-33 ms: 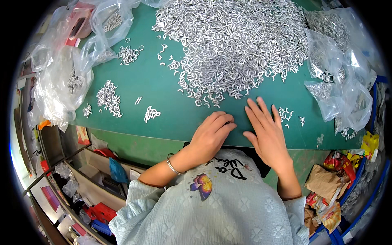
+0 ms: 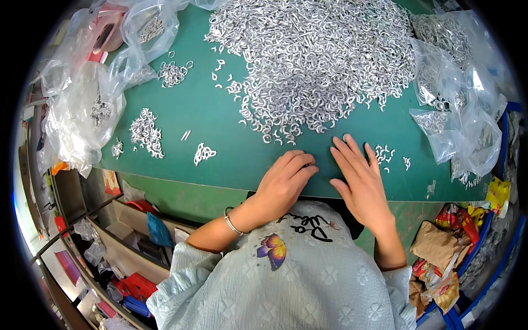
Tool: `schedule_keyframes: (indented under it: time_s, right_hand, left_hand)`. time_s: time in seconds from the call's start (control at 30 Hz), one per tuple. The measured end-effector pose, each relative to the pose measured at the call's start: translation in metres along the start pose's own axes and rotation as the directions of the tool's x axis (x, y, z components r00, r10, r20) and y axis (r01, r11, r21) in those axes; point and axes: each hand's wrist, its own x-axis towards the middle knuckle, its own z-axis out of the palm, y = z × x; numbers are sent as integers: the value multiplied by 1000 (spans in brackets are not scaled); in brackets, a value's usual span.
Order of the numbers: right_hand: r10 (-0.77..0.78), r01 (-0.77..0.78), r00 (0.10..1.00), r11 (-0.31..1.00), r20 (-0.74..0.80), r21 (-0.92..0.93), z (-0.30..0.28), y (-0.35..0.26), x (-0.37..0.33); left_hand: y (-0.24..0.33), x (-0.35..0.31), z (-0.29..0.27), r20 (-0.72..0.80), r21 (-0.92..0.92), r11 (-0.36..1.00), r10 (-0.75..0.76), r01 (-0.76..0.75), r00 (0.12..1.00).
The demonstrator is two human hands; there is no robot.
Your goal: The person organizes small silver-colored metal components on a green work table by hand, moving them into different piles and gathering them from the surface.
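My left hand (image 2: 287, 175) rests at the table's near edge with its fingers curled inward. Whatever those fingers hold, if anything, is hidden beneath them. To its right, my right hand (image 2: 357, 179) lies flat, palm down, with fingers stretched out and holding nothing visible. Just beyond both hands spreads a large heap of small silver metal hooks or clasps (image 2: 324, 66). A few loose curved pieces (image 2: 385, 154) lie right beside my right hand's fingertips. Left of my left hand is a small cluster of silver clasps (image 2: 204, 154), with two thin pins (image 2: 186, 135) farther left.
The green tabletop (image 2: 220, 121) also bears a bigger silver pile (image 2: 146, 133) and a group of ringed pieces (image 2: 174, 73). Clear plastic bags with metal parts stand at the left (image 2: 82, 110) and right (image 2: 467, 104). Below right, a blue rack (image 2: 484, 236) holds crumpled packaging.
My right hand has drawn very slightly back toward me, its fingertips a little farther from the heap. My left hand and the piles look unchanged.
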Motion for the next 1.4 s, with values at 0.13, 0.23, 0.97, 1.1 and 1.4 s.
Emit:
schedule_keyframes:
  time_s: [0.13,0.23,0.97,1.1,1.4]
  right_hand:
    - [62,-65,996,997,-65,-37,-2,4,-4]
    - [116,-118,993,989,-27,-87,0,-4,-8]
    - [-64,64,998,998,18,22,6,-8,-10]
    - [-67,64,990,997,-126,-34,1,4,17]
    - [122,-127,992,966,-36,-227,-12,4,-23]
  left_hand:
    - [1,1,1,-20,-1,1000,-6,6,1000]
    - [3,4,0,-37,-21,1000,-18,18,999]
    - [7,5,2,-63,-17,1000,-27,26,998]
    - [14,10,7,66,77,992,97,-102,993]
    - [5,2,10,19,4,997,78,-78,997]
